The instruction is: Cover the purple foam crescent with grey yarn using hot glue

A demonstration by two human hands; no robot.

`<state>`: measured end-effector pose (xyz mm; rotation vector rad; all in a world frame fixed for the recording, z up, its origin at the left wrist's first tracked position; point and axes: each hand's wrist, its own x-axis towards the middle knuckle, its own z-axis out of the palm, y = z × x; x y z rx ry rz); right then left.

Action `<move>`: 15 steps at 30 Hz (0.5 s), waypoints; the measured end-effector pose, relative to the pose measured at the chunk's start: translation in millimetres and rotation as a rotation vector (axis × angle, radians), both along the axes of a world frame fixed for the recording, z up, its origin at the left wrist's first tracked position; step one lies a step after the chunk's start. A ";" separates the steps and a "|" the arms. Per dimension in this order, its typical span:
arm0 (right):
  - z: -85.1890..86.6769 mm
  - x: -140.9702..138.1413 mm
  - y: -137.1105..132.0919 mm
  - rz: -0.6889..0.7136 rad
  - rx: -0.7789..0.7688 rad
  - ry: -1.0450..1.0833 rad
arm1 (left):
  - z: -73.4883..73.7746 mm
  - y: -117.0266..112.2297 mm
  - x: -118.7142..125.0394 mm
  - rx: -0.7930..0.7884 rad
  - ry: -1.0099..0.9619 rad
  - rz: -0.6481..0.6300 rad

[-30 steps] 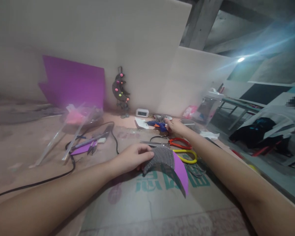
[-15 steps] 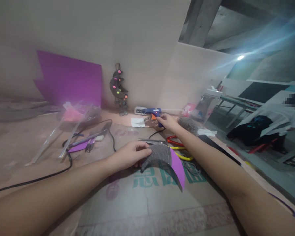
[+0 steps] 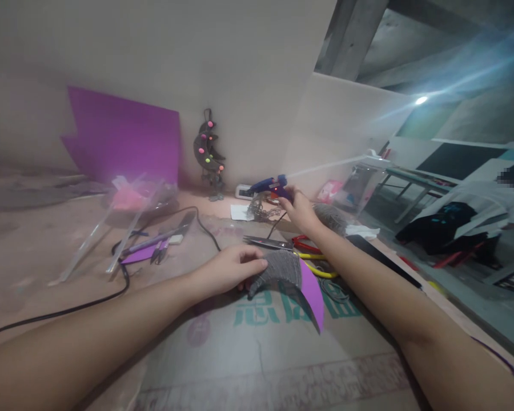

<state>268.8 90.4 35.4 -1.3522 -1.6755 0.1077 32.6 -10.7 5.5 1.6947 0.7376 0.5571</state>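
My left hand point(image 3: 239, 267) pinches the left end of a crescent moon cutout point(image 3: 281, 269), purple at its right tip and wound with grey yarn over the rest. At the back, my right hand point(image 3: 298, 206) is closed round the handle of a blue hot glue gun point(image 3: 270, 185), whose small red light is lit. A clear glue stick point(image 3: 325, 166) sticks out from the gun's rear toward the right. Scissors point(image 3: 269, 243) with red and yellow handles lie just behind the crescent, partly under my right forearm.
A finished moon ornament point(image 3: 208, 151) with coloured pompoms hangs on the wall beside purple sheets point(image 3: 128, 134). Clear glue sticks point(image 3: 83, 245), pens point(image 3: 158, 251) and a black cable point(image 3: 68, 311) lie left. A grey yarn ball point(image 3: 330, 218) sits right; cardboard point(image 3: 223, 371) covers the worktop.
My right hand has lifted the glue gun slightly and tilted it, so its glue stick now shows. My left hand still holds the crescent in nearly the same place.
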 end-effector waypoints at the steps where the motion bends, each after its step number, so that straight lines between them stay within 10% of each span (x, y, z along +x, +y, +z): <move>1: 0.6 7.5 2.8 -0.017 0.010 0.047 | 0.1 -0.1 0.1 -0.002 0.004 0.002; 15: 19.5 11.6 2.5 0.247 -0.283 0.545 | -2.2 -0.1 -0.2 0.006 0.029 0.008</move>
